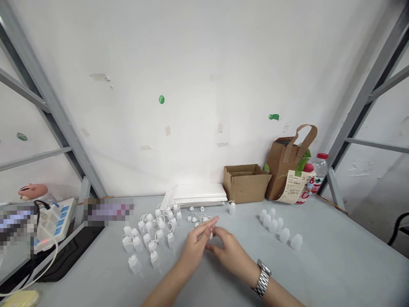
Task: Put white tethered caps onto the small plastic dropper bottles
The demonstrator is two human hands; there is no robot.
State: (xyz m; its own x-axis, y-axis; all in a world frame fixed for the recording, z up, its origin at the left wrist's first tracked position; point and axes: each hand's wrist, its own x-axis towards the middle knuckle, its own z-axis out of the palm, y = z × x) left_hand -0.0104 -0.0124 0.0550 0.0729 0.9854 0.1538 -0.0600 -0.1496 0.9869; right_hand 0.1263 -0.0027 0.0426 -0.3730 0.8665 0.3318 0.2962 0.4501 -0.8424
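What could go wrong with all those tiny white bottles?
The left hand is near the white plastic bottles, so it might knock some over. Loose white caps just beyond it could get brushed away. The small white piece between it and the right hand is mostly hidden, so it might slip unnoticed.

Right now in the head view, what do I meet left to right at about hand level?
White power strip → cluster of small white bottles → left hand → right hand → rounded translucent pieces.
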